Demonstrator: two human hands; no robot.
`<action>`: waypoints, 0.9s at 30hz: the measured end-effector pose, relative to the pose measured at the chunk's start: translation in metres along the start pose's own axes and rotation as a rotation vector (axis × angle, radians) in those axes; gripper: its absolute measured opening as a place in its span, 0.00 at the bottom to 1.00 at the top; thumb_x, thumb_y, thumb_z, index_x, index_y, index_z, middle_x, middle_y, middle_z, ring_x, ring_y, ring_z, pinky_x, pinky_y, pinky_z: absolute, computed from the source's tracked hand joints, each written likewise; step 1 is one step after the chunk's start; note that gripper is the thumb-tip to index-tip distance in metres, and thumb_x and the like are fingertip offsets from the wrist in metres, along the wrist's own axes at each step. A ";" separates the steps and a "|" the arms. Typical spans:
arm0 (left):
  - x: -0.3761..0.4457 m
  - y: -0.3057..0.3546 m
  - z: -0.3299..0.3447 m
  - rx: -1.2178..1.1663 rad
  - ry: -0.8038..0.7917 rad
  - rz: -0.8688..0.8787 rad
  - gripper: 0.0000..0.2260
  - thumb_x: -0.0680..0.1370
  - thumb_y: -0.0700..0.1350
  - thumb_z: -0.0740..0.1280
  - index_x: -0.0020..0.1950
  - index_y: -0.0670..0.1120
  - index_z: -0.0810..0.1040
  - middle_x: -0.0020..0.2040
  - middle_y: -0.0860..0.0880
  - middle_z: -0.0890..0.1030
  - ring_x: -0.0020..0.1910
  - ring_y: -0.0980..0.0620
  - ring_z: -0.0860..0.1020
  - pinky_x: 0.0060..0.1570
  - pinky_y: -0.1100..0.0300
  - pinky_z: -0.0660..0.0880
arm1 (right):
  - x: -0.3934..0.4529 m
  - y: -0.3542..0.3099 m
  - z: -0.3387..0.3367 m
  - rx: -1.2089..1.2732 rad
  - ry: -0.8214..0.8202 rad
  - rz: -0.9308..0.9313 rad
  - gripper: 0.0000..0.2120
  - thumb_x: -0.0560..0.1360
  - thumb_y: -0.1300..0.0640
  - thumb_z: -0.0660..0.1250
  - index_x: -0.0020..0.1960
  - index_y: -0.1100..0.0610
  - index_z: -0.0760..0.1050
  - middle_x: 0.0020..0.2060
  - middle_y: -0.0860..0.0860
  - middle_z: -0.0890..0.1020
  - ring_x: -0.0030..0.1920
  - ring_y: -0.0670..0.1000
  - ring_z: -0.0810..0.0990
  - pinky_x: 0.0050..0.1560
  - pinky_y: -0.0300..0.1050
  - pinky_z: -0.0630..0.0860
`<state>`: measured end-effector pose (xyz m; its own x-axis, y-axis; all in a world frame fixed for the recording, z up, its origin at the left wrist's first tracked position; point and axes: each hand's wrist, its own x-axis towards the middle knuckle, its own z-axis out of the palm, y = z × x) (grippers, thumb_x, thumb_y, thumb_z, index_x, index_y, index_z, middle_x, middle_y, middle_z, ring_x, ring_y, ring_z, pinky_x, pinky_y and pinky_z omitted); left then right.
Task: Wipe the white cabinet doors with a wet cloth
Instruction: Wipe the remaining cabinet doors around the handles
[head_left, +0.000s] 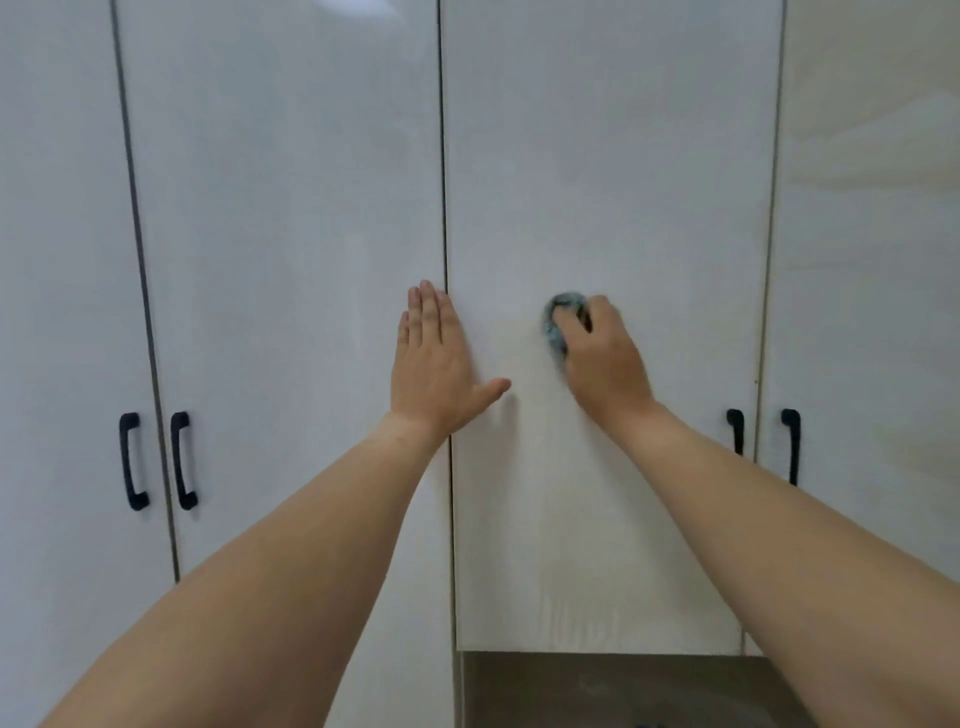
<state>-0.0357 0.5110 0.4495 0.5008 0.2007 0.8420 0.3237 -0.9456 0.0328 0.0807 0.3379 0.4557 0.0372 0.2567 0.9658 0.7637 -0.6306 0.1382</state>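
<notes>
Glossy white cabinet doors (597, 156) fill the view, tall flat panels split by thin dark seams, with curved black bar handles (132, 460) low near the outer seams. On the middle-right door, the right hand (602, 353) grips a bunched grey-blue cloth (558, 322), fingers curled over it and pressing it to the panel. Beside it, the left hand (436, 364) lies flat across the centre seam, fingers straight, thumb splayed.

Upper half of the frame shows bare door (608, 156) surface, open to a hand. Black handles (134, 461) jut out at lower left and lower right (790, 446), beside the door gaps.
</notes>
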 end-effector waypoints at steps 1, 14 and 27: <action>-0.002 -0.003 0.003 -0.005 -0.005 -0.002 0.59 0.69 0.71 0.67 0.79 0.34 0.39 0.80 0.36 0.39 0.80 0.40 0.38 0.79 0.46 0.43 | 0.000 -0.012 0.005 -0.007 -0.058 -0.176 0.15 0.72 0.67 0.67 0.58 0.63 0.76 0.49 0.61 0.74 0.46 0.61 0.74 0.32 0.48 0.75; -0.002 -0.020 0.010 -0.021 0.033 0.069 0.59 0.68 0.75 0.64 0.80 0.36 0.43 0.81 0.38 0.42 0.81 0.43 0.40 0.80 0.50 0.43 | 0.035 -0.067 0.034 0.102 -0.031 -0.316 0.11 0.78 0.60 0.65 0.60 0.61 0.76 0.50 0.58 0.76 0.48 0.56 0.75 0.37 0.50 0.78; 0.002 0.023 0.004 -0.040 0.057 -0.067 0.61 0.66 0.72 0.69 0.79 0.34 0.42 0.80 0.35 0.42 0.80 0.38 0.40 0.79 0.46 0.43 | 0.015 0.056 -0.018 -0.160 -0.054 -0.438 0.15 0.74 0.67 0.65 0.60 0.63 0.76 0.48 0.62 0.76 0.43 0.61 0.76 0.29 0.49 0.76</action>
<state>-0.0241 0.4910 0.4495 0.4322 0.2500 0.8664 0.3223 -0.9402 0.1105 0.1127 0.2934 0.4818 -0.2297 0.5590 0.7967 0.6061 -0.5583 0.5665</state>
